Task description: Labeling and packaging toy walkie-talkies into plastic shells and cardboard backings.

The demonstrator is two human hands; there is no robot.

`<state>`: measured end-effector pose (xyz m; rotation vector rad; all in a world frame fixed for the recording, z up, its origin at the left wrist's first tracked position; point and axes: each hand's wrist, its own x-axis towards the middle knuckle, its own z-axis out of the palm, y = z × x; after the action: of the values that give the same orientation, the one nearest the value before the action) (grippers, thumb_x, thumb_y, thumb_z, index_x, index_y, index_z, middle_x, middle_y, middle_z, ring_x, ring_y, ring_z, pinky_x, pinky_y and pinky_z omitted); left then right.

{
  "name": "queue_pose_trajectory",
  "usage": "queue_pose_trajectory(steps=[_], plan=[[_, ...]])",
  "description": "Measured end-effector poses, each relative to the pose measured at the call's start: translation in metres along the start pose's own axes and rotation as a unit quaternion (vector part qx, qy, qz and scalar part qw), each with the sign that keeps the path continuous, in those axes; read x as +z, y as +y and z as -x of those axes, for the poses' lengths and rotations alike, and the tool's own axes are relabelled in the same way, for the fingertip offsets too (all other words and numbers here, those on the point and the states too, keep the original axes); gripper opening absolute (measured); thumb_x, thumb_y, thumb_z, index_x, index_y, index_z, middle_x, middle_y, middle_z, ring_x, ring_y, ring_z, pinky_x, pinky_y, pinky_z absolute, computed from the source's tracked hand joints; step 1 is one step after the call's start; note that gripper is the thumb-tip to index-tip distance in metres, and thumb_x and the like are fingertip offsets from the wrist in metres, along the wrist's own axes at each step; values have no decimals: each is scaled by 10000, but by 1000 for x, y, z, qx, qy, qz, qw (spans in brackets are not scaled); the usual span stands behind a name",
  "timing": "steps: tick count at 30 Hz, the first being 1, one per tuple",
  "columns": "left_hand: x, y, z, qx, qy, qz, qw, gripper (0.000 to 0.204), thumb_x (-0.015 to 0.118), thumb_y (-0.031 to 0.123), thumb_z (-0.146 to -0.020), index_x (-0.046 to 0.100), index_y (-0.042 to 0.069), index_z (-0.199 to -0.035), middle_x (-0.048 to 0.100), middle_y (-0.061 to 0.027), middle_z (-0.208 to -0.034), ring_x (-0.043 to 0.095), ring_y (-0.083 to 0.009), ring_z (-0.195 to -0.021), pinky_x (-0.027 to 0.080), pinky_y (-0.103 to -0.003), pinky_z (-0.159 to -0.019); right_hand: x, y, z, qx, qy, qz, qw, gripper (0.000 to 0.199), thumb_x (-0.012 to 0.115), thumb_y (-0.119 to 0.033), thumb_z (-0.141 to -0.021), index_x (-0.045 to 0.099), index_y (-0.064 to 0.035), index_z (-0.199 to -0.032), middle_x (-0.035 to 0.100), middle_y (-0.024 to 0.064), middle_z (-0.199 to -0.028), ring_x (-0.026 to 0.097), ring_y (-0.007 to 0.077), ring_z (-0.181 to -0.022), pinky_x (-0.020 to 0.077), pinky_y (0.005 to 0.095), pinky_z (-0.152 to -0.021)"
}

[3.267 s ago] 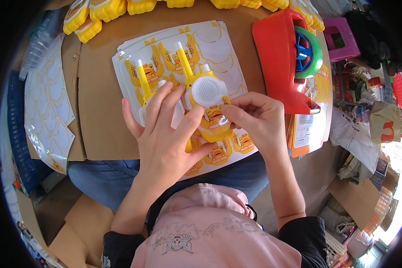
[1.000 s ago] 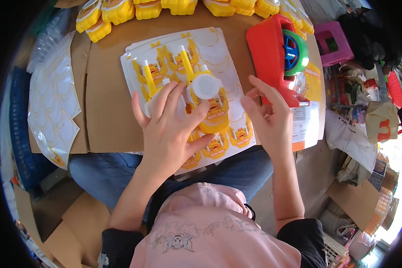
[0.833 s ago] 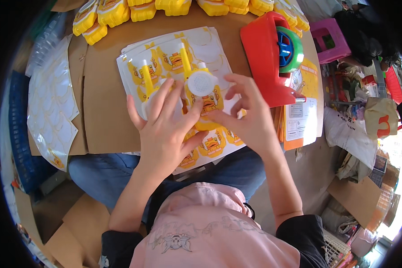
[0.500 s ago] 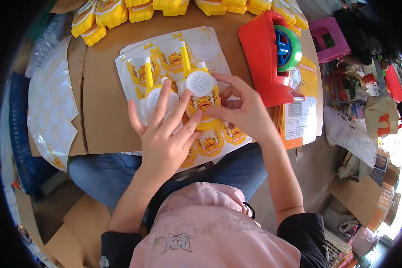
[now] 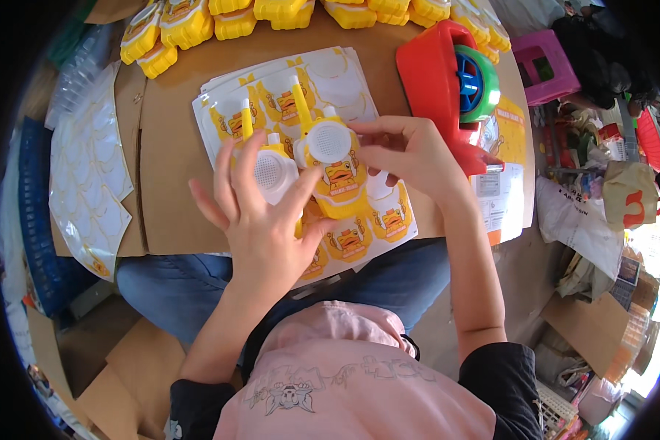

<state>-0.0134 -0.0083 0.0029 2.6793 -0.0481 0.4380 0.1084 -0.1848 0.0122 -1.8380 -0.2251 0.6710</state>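
Two yellow toy walkie-talkies with round white speaker grilles lie side by side on a stack of duck sticker sheets point(image 5: 331, 66). On the right walkie-talkie point(image 5: 343, 205), a duck sticker shows below the grille. My right hand point(image 5: 414, 158) is at its right edge, thumb and index fingertip apart beside the grille; its other fingers curl partly out of sight. My left hand point(image 5: 264, 220) hovers with spread fingers over the left walkie-talkie point(image 5: 273, 176), covering much of its lower body. Between the left thumb and index finger there is a gap with nothing held.
A red tape dispenser point(image 5: 433, 81) with a green-rimmed roll stands to the right, near orange printed cards point(image 5: 507, 121). Several yellow toy bodies point(image 5: 187, 26) line the far edge of the cardboard surface point(image 5: 172, 183). Used white sticker backing point(image 5: 88, 176) lies left; a pink stool point(image 5: 550, 70) stands far right.
My left hand has lifted off the right walkie-talkie's front and drawn back leftward, fingers spread. My right thumb has moved up from the sticker to the toy's edge.
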Motion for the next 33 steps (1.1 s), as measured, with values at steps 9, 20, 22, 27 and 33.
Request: queue_pose_trajectory(steps=[9,20,22,27,33], plan=[[-9,-1,-11,-34,-24,-49,998,762,856,353,-471,598,264,-1182,250,-117,-1462,147,-372,-1378,118,-688,-993,-1,-7,-16,-12,29,49,998,129,650,-91,-805,669,22,-863,636,23,-672,586,49,-579,393,171,-460],[-13,0,-14,-17,-31,-42,999,739,866,347,-452,629,214,-1140,295,-157,-1451,166,-358,-1379,108,-675,-998,16,16,-4,-106,77,26,991,174,640,-73,-850,664,55,-966,617,56,-789,605,80,-642,473,196,-553],[-12,-2,-13,-19,-32,-47,998,737,865,336,-456,630,211,-1143,302,-152,-1448,168,-351,-1382,113,-671,-1000,16,17,12,-103,43,-6,994,316,638,-25,-843,601,24,-1154,546,74,-987,609,114,-804,494,219,-687],[-13,-3,-12,-13,-33,-42,998,735,864,313,-465,631,205,-1154,313,-138,-1443,176,-331,-1384,126,-665,-1002,11,35,22,-165,9,-8,986,480,669,-11,-814,519,-12,-1269,505,74,-1075,581,136,-945,486,241,-808],[-9,-10,-8,-8,-37,-1,999,791,867,306,-492,577,193,-1219,295,-139,-1437,140,-334,-1391,111,-676,-1011,1,32,21,-162,-62,-5,985,611,693,-14,-792,435,-27,-1346,497,79,-1145,563,149,-1007,476,262,-875]])
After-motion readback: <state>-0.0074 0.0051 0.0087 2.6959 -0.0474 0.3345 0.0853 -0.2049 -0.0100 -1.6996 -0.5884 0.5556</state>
